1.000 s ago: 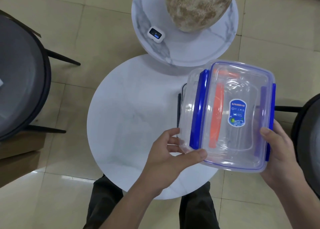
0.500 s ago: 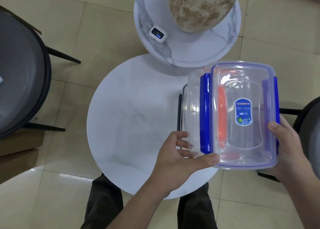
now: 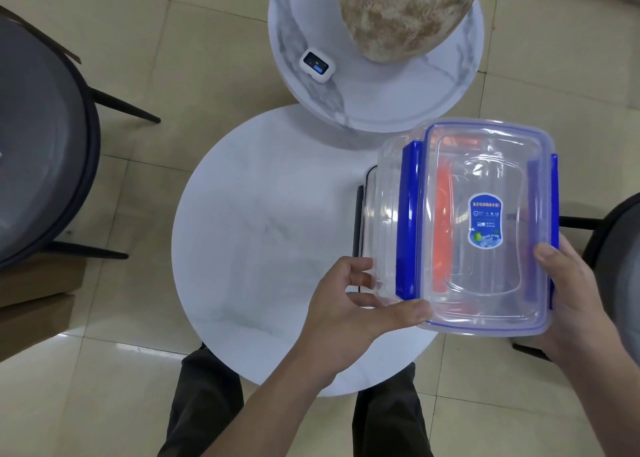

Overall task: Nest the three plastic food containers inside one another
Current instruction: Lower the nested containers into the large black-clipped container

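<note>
I hold a clear plastic food container with blue side clips above the right part of the round white table. Its lid faces me and carries a blue label. Through the clear plastic an orange clip of a smaller container inside shows. My left hand grips the near left corner, thumb on the lid. My right hand grips the near right edge. Beneath the held container a clear piece with a black clip shows, whether lid or container I cannot tell.
A smaller marbled round table stands behind, bearing a large speckled vase and a small white device with a screen. Dark round chairs stand at the left and right. My legs are under the table's near edge.
The container has tilted level and shifted slightly right and towards me. Both hands kept their hold and moved with it.
</note>
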